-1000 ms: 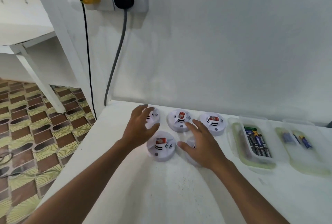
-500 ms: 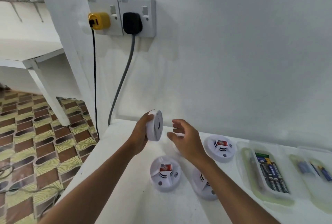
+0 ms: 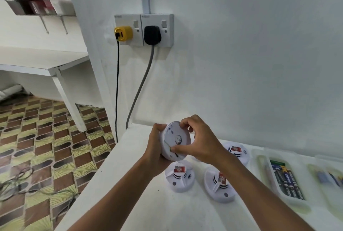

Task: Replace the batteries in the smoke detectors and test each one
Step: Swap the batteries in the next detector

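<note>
Head view: both hands grip 1 smoke detector point(image 3: 175, 140) above the bench point(image 3: 141, 203). Left hand point(image 3: 156, 149) cups its rim; right hand point(image 3: 200, 143) pinches its back.

A: How do the arms lie?
B: Both forearms reach forward above the tabletop point(image 3: 130, 203), bare to the wrists.
A: The left hand point(image 3: 155, 150)?
B: Cupped behind the lifted smoke detector point(image 3: 175, 140), grip closed round its rim.
A: And the right hand point(image 3: 201, 142)?
B: Against the detector's face, fingers curled over the top edge, thumb pressing low.
</note>
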`<state>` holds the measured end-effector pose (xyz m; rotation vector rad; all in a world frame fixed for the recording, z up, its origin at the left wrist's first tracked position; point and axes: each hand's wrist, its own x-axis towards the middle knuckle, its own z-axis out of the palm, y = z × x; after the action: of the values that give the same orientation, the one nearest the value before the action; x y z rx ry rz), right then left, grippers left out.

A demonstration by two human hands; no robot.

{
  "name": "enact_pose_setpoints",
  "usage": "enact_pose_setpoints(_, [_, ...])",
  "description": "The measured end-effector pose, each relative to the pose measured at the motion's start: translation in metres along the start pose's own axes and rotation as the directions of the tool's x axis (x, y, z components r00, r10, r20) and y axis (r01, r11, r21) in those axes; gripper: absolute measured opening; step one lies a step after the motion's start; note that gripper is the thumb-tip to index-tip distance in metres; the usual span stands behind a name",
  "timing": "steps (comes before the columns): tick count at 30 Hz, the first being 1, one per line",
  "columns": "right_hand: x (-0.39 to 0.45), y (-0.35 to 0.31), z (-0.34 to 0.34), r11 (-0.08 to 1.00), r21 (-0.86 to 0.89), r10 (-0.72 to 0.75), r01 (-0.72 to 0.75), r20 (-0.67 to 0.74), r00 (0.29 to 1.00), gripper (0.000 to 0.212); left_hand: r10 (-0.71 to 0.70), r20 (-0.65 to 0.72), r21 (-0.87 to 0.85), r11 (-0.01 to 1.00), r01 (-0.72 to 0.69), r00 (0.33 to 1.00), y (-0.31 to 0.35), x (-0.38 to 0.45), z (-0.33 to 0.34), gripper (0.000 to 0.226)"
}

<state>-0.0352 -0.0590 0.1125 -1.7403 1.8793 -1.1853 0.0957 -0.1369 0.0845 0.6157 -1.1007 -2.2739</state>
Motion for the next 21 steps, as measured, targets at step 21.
enact_pose_setpoints(21, [0.082, 0.061, 0.081, 0.837, 0.120, 0.544, -0.534, -0.084, 0.835, 0.026, -0.130, -0.370, -0.368, 0.929, -0.017, 0.920, 0.012, -0.021, -0.086, 0.052])
